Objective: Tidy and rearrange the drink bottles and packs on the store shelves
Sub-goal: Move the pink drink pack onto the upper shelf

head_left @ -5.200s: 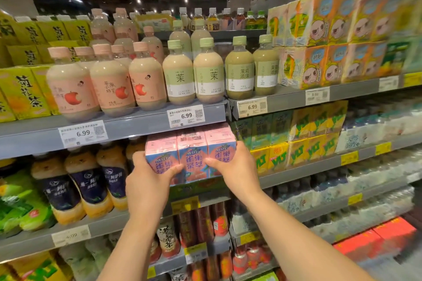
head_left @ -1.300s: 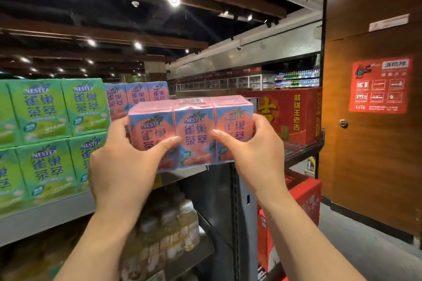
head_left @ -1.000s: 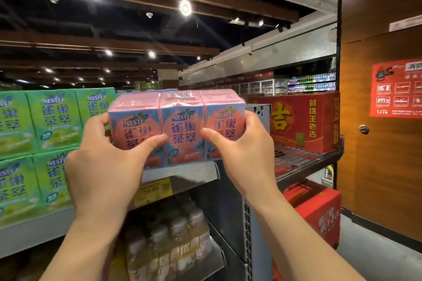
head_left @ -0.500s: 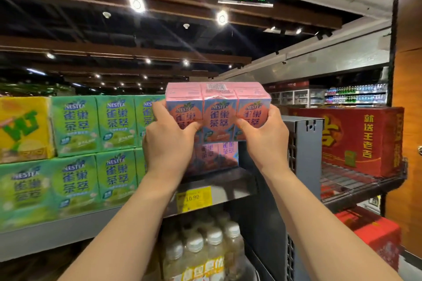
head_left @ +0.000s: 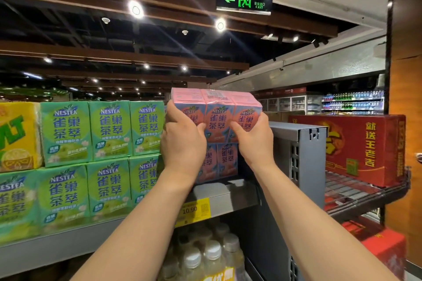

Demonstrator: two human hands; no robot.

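Your left hand [head_left: 182,141] and right hand [head_left: 255,141] keep their fingers clamped on the pink pack [head_left: 217,114]. It has travelled from a lower shelf to sit over its twin [head_left: 219,162] beside the green packs [head_left: 107,130]; judged nearly stacked, release pending.

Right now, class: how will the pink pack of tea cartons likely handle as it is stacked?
Probably stiff: the pink pack keeps its boxy shape between the left hand and right hand. Its shiny wrap may be slippery. Flat sides suggest it won't roll.
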